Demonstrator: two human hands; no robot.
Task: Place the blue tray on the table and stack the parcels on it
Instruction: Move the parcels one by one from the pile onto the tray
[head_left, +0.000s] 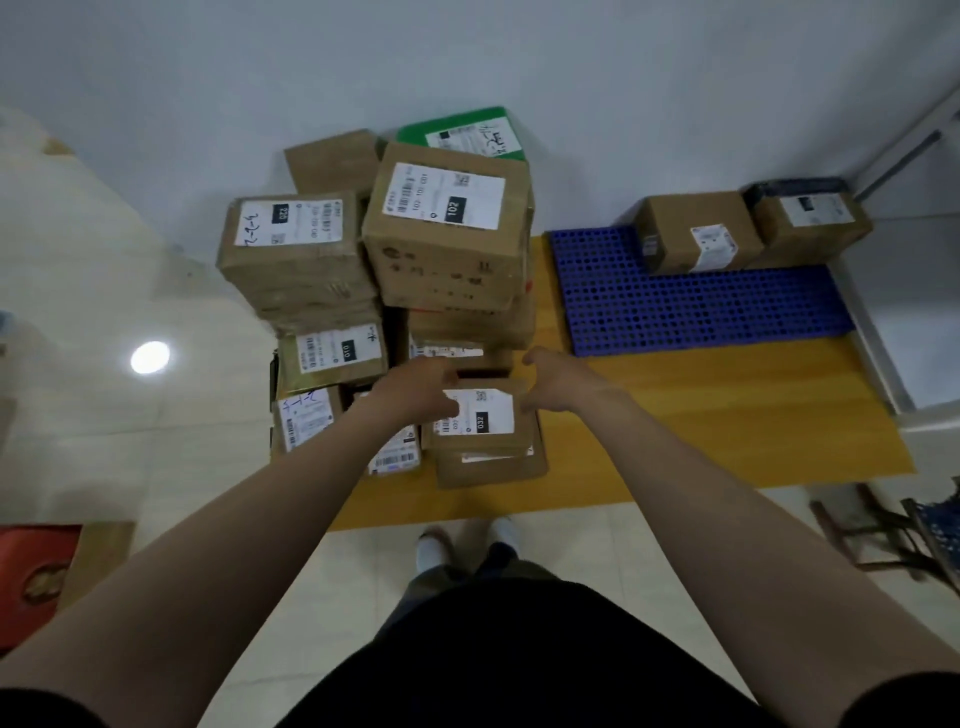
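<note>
On yellow wooden worktop (727, 415), right side: blue perforated plastic tray (701, 306) laid, 2 brown cardboard parcels (696, 231) at its far edge; large cardboard parcel pile (447, 228) left to stack; left hand (415, 389) and right hand (558, 382) clasp small labelled brown parcel (485, 415).

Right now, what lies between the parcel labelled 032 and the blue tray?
In the head view, only the right hand at the 032 parcel, then bare yellow tabletop up to the blue tray.
</note>
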